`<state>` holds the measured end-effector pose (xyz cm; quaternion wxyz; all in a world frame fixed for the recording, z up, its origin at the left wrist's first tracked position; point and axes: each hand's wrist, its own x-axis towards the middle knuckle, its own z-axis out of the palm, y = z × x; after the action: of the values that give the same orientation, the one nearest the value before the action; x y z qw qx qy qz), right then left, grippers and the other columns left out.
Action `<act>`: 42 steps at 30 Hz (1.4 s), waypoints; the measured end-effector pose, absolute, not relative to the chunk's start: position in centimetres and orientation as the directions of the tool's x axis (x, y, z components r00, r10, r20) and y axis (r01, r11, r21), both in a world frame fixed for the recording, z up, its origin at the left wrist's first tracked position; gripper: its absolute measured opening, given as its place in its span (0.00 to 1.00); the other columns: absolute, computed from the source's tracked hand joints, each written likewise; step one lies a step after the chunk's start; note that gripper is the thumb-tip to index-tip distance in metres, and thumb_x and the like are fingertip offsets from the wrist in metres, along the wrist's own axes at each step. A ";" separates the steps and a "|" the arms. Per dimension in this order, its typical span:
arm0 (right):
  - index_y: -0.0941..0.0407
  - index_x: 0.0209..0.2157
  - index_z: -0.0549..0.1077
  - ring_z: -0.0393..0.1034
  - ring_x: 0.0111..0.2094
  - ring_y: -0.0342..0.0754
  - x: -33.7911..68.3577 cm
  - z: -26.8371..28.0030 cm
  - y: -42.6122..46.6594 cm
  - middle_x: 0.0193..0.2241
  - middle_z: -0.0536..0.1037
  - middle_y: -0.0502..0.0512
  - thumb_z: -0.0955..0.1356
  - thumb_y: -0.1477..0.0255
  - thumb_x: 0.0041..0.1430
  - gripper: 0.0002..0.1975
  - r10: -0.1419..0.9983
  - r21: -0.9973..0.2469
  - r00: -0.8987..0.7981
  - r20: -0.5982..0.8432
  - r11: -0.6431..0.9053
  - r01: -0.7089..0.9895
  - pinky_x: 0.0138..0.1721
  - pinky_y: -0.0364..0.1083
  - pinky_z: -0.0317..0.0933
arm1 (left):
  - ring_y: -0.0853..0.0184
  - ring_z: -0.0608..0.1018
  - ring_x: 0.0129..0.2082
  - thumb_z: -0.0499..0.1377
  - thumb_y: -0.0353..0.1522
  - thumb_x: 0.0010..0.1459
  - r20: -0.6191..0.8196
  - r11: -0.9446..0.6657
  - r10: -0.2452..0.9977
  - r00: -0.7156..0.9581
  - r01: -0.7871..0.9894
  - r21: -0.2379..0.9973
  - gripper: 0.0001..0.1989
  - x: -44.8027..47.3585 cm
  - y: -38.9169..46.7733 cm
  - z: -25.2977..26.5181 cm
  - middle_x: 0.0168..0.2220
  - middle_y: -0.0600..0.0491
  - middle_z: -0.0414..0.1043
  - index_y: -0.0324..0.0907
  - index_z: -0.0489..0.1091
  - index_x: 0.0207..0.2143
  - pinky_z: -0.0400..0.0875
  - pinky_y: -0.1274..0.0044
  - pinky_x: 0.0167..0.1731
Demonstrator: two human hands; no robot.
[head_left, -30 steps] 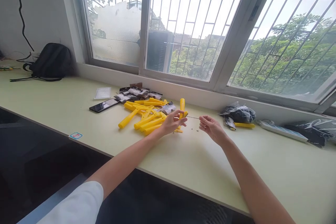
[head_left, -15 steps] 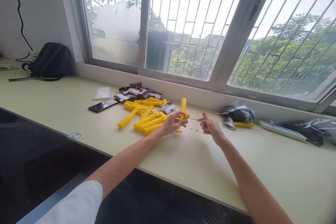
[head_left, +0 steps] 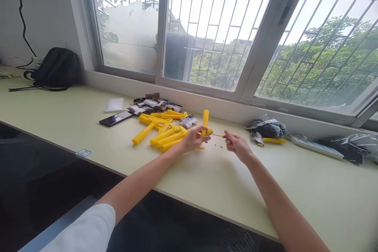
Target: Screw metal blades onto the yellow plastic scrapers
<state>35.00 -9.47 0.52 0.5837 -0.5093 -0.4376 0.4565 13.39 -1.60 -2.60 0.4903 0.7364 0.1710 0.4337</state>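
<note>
In the head view my left hand is closed around a yellow plastic handle piece, whose thick round grip points up towards the window. My right hand is closed on a screwdriver, with most of its handle hidden in my fingers. The thin screwdriver shaft reaches left to the head of the yellow piece; whether its tip sits in a screw is too small to tell. Below the shaft lie a couple of tiny metal screws on the table. Several more yellow handle pieces are piled left of my left hand.
Behind the pile lie small dark packets, a phone and a clear flat case. A black backpack stands far left. Bagged black items, another yellow piece and a white power strip lie right, along the window wall.
The fingers of my right hand have shifted on the screwdriver, the thumb moving lower and to the left. My left hand and the yellow piece stay nearly in place.
</note>
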 end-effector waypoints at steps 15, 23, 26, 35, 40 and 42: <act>0.57 0.27 0.73 0.44 0.21 0.37 33.8 0.8 -9.8 0.18 0.51 0.40 0.79 0.49 0.43 0.26 0.985 -0.993 0.133 0.109 0.114 -0.028 0.23 0.42 0.52 | 0.64 0.85 0.31 0.69 0.46 0.54 0.398 -0.225 0.746 0.534 -0.359 0.906 0.25 13.2 -1.4 -1.2 0.35 0.52 0.76 0.41 0.67 0.46 0.79 0.65 0.43; 0.57 0.29 0.73 0.43 0.19 0.37 33.6 1.0 -9.8 0.19 0.51 0.41 0.77 0.48 0.45 0.27 0.984 -0.991 0.154 0.094 0.107 -0.078 0.19 0.42 0.46 | 0.64 0.85 0.31 0.70 0.47 0.53 0.388 -0.212 0.729 0.564 -0.353 0.911 0.26 13.2 -1.4 -1.4 0.35 0.51 0.77 0.41 0.67 0.46 0.79 0.67 0.42; 0.56 0.28 0.72 0.43 0.20 0.37 33.5 1.0 -9.8 0.19 0.50 0.40 0.79 0.50 0.42 0.26 0.981 -0.989 0.155 0.120 0.132 -0.066 0.19 0.42 0.47 | 0.65 0.84 0.31 0.69 0.47 0.53 0.397 -0.227 0.735 0.550 -0.352 0.908 0.26 13.2 -1.2 -1.4 0.35 0.51 0.77 0.41 0.67 0.46 0.79 0.68 0.42; 0.57 0.30 0.75 0.44 0.19 0.37 33.3 0.9 -9.7 0.19 0.52 0.41 0.77 0.47 0.45 0.27 0.977 -0.988 0.185 0.102 0.121 -0.094 0.18 0.42 0.47 | 0.64 0.85 0.31 0.70 0.46 0.53 0.397 -0.223 0.738 0.545 -0.358 0.907 0.26 13.3 -1.4 -1.3 0.35 0.52 0.77 0.41 0.67 0.45 0.79 0.68 0.41; 0.56 0.32 0.76 0.53 0.22 0.39 33.5 1.1 -9.9 0.21 0.58 0.43 0.81 0.55 0.41 0.24 0.976 -0.979 0.144 0.165 0.180 -0.100 0.23 0.42 0.55 | 0.63 0.85 0.31 0.69 0.46 0.53 0.405 -0.228 0.739 0.538 -0.365 0.903 0.25 13.2 -1.1 -1.5 0.35 0.52 0.76 0.41 0.67 0.45 0.79 0.66 0.41; 0.55 0.35 0.77 0.58 0.25 0.41 33.4 1.3 -10.1 0.24 0.64 0.46 0.81 0.56 0.40 0.24 0.972 -0.974 0.154 0.177 0.195 -0.115 0.26 0.43 0.58 | 0.63 0.85 0.30 0.69 0.46 0.53 0.409 -0.231 0.735 0.541 -0.368 0.901 0.25 13.2 -1.0 -1.6 0.35 0.52 0.76 0.41 0.67 0.45 0.80 0.66 0.41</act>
<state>33.37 -10.07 1.32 0.6104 -0.4521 -0.4742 0.4451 13.24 -1.04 -1.56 0.6031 0.6378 0.1439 0.4568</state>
